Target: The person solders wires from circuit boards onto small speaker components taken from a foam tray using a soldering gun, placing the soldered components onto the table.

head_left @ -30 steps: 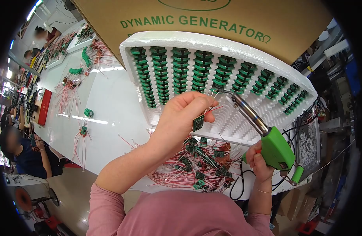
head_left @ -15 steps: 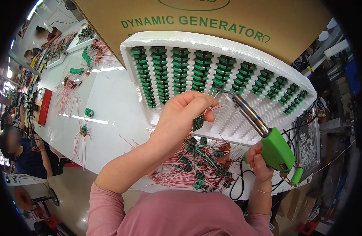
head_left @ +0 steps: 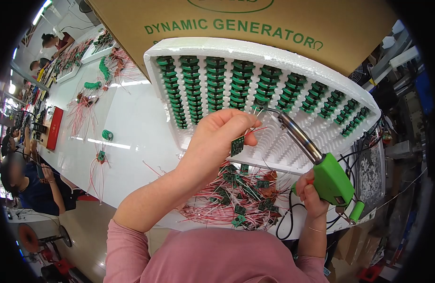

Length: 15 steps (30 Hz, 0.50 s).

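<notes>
Between the fingertips of my left hand (head_left: 229,129) are the wires of a small green circuit board (head_left: 236,146), which hangs below the fingers. The wire ends reach up to a green round part in the white foam tray (head_left: 217,45). My right hand (head_left: 312,192) is wrapped round the handle of a green soldering gun (head_left: 334,179). Its bent metal tip is at the wire ends, by the lowest green part of a middle column. Rows of green round parts (head_left: 216,85) stand in the tray's slots. Whether the tip touches the wires is too small to tell.
A heap of circuit boards with red and white wires (head_left: 231,195) lies below the tray. Behind the tray stands a large cardboard box (head_left: 293,23). A black cable (head_left: 290,221) hangs near my right hand. Other people (head_left: 38,188) sit at the left, beside a red box (head_left: 54,129).
Both of my hands stay almost still, with the same things in them. The person at the left has shifted slightly.
</notes>
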Motion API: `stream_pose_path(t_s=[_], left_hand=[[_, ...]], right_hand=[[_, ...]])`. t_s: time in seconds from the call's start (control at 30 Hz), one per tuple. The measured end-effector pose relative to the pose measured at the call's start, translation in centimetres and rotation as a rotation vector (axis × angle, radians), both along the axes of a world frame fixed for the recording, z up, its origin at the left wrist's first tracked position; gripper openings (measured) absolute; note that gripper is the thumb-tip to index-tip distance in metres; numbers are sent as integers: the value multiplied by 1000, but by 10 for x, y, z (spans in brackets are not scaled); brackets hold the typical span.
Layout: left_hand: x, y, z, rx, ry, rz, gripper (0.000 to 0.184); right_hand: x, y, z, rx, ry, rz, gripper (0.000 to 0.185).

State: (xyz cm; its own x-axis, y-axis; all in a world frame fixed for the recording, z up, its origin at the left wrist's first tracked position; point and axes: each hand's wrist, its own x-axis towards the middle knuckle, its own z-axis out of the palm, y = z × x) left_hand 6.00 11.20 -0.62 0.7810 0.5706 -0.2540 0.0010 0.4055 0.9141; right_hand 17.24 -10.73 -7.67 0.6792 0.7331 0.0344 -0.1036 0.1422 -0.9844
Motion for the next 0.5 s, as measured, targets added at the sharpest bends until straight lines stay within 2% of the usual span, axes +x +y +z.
stream_pose_path(t_s=[0.37,0.5], left_hand=[[0,1,-1,-14,-11,-5,21],[0,1,-1,-3,-14,-4,21]], right_hand=[[0,0,1,-4,32,12,18],[1,4,-2,10,-107,28,14]])
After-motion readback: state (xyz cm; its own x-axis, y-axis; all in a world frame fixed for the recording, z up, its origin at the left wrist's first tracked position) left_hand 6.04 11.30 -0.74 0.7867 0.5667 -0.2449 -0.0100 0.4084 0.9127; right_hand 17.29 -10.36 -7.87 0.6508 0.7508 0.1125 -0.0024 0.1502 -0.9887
